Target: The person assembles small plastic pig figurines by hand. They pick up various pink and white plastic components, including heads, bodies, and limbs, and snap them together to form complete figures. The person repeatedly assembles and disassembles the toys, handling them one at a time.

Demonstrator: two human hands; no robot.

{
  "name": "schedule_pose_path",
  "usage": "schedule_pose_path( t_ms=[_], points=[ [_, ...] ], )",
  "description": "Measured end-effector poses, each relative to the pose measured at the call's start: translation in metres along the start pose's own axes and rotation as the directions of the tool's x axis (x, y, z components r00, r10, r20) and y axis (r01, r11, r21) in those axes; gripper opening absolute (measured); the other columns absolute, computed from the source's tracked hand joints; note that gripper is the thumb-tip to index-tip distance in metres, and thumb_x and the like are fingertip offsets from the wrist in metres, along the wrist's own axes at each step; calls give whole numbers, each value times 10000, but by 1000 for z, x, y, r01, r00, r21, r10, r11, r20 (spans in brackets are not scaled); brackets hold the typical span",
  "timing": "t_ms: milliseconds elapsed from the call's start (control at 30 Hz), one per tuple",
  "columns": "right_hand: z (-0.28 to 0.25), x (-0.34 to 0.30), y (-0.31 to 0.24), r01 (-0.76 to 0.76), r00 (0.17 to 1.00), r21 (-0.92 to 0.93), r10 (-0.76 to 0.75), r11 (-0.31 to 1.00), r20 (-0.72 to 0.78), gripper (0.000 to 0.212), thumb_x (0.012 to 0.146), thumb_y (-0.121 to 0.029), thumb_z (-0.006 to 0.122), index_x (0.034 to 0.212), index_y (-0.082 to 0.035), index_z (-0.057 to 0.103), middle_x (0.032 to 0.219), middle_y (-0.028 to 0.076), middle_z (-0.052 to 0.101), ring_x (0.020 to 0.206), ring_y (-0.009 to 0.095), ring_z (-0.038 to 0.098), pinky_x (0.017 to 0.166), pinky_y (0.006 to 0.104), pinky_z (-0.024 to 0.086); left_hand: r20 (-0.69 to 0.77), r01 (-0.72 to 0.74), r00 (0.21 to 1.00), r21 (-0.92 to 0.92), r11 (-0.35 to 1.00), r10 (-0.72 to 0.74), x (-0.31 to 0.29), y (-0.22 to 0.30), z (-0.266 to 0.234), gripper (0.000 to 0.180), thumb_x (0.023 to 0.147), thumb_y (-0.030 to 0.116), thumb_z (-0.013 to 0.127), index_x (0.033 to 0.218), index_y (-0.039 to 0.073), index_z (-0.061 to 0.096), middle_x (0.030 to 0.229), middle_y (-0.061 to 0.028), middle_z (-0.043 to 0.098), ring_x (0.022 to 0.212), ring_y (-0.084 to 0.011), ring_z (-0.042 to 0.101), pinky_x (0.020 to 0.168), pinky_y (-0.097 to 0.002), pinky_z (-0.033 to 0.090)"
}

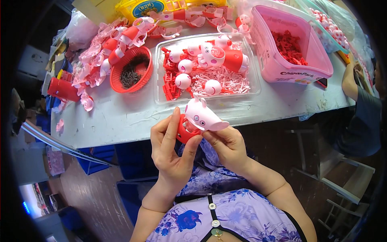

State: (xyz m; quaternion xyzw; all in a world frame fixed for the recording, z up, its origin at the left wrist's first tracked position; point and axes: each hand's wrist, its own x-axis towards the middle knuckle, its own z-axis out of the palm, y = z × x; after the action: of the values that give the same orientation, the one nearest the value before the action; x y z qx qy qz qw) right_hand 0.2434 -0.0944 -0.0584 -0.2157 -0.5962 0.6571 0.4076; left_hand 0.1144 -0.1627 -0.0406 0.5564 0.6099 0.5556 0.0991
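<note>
A red toy body (184, 133) was clasped in the left hand (171, 151), whose thumb and fingers were curled closed around it, and a pink pig-shaped toy head (202, 116) was pinched from below by the thumb and fingertips of the right hand (227, 145), also closed. The two parts were touching each other just above the near edge of the grey table (121, 117), a little before the person's chest. The step in hand was judged to be the joining of the head to the red body; for the next move a firm push along the joint, with the two parts kept in line, would probably be called for, though the joint itself was hidden by the fingers. The long axis of the head ran from about ten o'clock to four o'clock, the ears being at the upper end toward eleven o'clock and the flat snout pointed toward four o'clock. At twelve o'clock from the hands a clear plastic tray (242, 86) was seen with pink balls, small white pieces and one finished pig toy (223, 56). At ten o'clock a red round basket (139, 78) with dark screws was placed, and at two o'clock a pink tub (282, 68) with red parts. At three o'clock another person's arm (350, 82) was rested on the table.
</note>
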Motion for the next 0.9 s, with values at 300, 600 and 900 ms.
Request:
schedule_pose_path(
  t_ms=[300, 600, 900],
  points=[
    [-10, -4, 3, -56, 991, 96, 44, 994, 125, 171, 903, -62, 578, 1051, 20, 601, 1017, 110, 577, 920, 184, 564, 826, 274, 436, 265, 239, 956, -442, 865, -129, 7, -7, -19, 620, 810, 193, 715, 1315, -61, 460, 1263, -195, 510, 1176, -259, 494, 991, -355, 383],
    [-6, -9, -2, -119, 988, 223, 92, 968, 125, 412, 794, -19, 714, 1153, -14, 513, 1086, 58, 507, 1053, 140, 541, 947, 295, 456, 246, 278, 952, -434, 857, -184, -3, -9, -21, 666, 660, 105, 828, 1235, -68, 540, 1167, -143, 541, 1113, -214, 520, 950, -326, 415],
    [-11, -11, 5, -140, 982, 262, 100, 955, 160, 492, 772, -30, 739, 1201, 23, 504, 1145, 68, 487, 1087, 147, 537, 968, 305, 454, 414, 396, 897, -595, 699, -156, 7, -27, -27, 635, 671, 63, 813, 1227, -63, 533, 1166, -116, 546, 1137, -206, 517, 974, -333, 403]
  ],
)
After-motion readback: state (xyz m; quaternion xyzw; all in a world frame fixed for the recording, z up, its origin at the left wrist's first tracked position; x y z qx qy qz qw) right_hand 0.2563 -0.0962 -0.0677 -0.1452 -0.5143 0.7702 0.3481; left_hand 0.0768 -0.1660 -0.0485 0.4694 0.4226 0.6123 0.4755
